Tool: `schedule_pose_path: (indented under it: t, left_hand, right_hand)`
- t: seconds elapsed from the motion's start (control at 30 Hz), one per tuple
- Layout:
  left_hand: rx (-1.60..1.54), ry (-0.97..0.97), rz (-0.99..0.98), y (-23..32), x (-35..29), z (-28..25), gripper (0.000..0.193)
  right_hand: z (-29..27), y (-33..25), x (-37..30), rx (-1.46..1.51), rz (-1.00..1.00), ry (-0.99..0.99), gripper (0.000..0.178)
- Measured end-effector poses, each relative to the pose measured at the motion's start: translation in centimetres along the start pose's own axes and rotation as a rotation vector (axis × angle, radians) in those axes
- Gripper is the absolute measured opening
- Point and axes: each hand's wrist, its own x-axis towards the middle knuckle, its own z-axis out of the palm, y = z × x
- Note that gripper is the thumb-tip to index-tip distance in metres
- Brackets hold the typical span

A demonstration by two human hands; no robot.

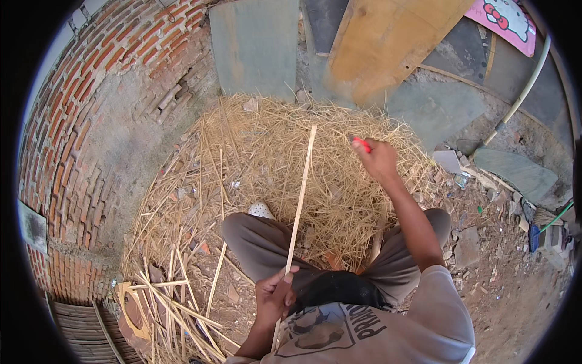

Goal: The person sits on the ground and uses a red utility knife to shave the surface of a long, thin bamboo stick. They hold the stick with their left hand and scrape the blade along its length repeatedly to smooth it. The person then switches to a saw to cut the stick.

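A long, pale bamboo strip (300,200) rises from my lap, its far end over the straw. Low in front of my body, my left hand (276,295) is closed round its lower part. My right hand (379,160), stretched forward to the right, grips a small red-handled tool (362,143). The tool's short dark tip points left, apart from the strip; most of it is hidden in my fist, so its exact kind is unclear. Beneath both hands spreads a heap of thin bamboo shavings (339,212), between and beyond my bent legs.
More bamboo strips (176,303) lie in a loose pile at my lower left. A brick wall (79,158) stands on the left. Grey and tan boards (394,42) lean along the far side. Rubble and a broom head (544,216) lie to the right.
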Motion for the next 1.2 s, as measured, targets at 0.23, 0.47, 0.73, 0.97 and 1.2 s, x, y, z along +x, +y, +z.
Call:
schedule_pose_path:
  t: [0.23,0.47,0.73,0.97,1.2]
  left_hand:
    - [0.012,-0.007,-0.023,0.7,1.0,1.9,0.025]
    - [0.05,-0.13,-0.013,-0.4,0.6,2.1,0.025]
    - [0.094,-0.261,-0.089,-1.0,-3.4,1.1,0.025]
    - [0.238,0.082,0.131,0.0,2.2,0.6,0.027]
    - [0.159,0.053,0.158,0.8,5.6,2.9,0.03]
  right_hand:
    - [1.9,-4.2,-5.0,0.158,-0.581,-0.013,0.062]
    - [0.7,-1.5,-2.9,0.1,-0.435,0.075,0.056]
    - [-3.3,9.5,6.7,0.039,0.382,0.2,0.075]
    - [0.1,-0.6,-0.6,0.074,-0.017,-0.177,0.069]
    - [0.7,-7.5,-9.4,0.095,-0.687,-0.164,0.064]
